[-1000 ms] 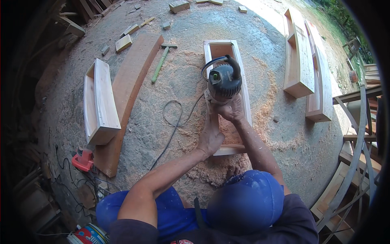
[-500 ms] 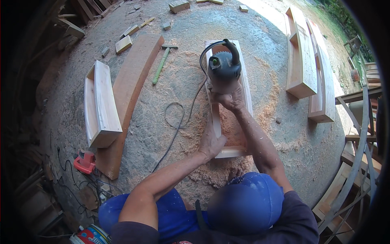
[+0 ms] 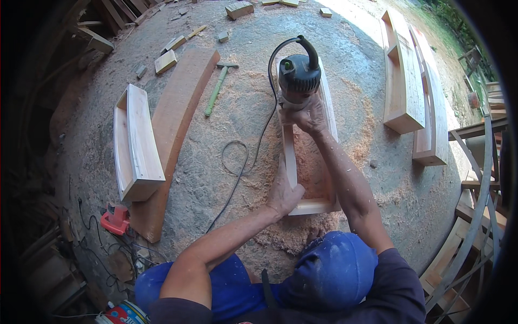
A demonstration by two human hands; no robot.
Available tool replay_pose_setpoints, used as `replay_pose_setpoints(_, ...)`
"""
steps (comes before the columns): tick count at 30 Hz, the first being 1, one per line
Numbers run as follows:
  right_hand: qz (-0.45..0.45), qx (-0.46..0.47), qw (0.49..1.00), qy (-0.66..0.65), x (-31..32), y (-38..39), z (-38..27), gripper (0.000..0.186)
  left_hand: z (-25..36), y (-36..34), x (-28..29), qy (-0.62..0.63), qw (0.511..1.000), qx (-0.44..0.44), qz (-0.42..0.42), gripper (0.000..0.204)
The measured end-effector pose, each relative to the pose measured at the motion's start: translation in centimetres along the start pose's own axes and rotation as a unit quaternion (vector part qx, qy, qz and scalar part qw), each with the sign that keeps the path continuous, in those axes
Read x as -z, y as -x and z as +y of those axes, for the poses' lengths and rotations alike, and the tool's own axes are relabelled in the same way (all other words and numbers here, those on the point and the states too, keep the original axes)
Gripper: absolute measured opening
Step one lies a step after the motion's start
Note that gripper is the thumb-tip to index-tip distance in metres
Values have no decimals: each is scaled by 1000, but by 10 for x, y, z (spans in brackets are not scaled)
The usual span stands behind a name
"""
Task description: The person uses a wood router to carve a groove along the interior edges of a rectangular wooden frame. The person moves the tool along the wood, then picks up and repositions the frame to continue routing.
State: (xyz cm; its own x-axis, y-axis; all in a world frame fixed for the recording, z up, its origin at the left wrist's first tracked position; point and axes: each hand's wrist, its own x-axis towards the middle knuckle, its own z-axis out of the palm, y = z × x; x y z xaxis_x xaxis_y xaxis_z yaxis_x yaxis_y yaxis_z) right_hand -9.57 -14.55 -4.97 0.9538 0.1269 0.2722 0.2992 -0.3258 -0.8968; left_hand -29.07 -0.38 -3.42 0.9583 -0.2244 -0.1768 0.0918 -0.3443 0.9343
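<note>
My right hand [image 3: 306, 114] is wrapped round the lower body of a black corded trim router [image 3: 300, 70], its vented motor end and cord on top. The router sits over the left long side of an open wooden box frame [image 3: 289, 154] on the ground. Its cutting end is hidden by my hand. With my left hand [image 3: 285, 190] I grip the same side board near the close corner, thumb on the inner side and fingers outside. Reddish sawdust [image 3: 310, 173] lies inside the frame.
The router's cord [image 3: 249, 156] loops on the ground to the left. A green-handled hammer [image 3: 217, 89] and a thick plank [image 3: 178, 113] with a wooden box [image 3: 139, 143] on it lie left. Two long wooden boxes [image 3: 403, 81] stand right. A red power tool [image 3: 115, 218] sits lower left.
The router has tilted a little in my right hand, so its motor end sits differently. My left hand stays on the side board. The whole view has shifted slightly.
</note>
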Motion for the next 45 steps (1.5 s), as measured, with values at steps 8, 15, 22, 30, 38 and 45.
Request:
replay_pose_setpoints(8, -9, 0, 1000, 10, 2, -30, 3, 87, -5, 0, -3, 3, 1000, 7, 9, 101)
replay_pose_setpoints(15, 10, 0, 1000, -27, -3, -54, -4, 80, -14, 1, 0, -26, 1000, 10, 13, 102)
replay_pose_setpoints(22, 33, 7, 997, -71, 1, -90, 9, 74, -8, 0, -3, -4, 1000, 26, -10, 100)
replay_pose_setpoints(30, 11, -2, 998, -63, 7, -64, -7, 78, 7, -13, 24, -38, 997, 33, -51, 110)
replay_pose_setpoints(38, -26, -42, 999, -23, 0, 31, -25, 86, -11, -81, 76, -139, 979, -144, 30, 98)
replay_pose_setpoints(45, -27, -19, 999, 8, -1, 99, -48, 93, 29, -69, 80, -167, 951, -247, -77, 75)
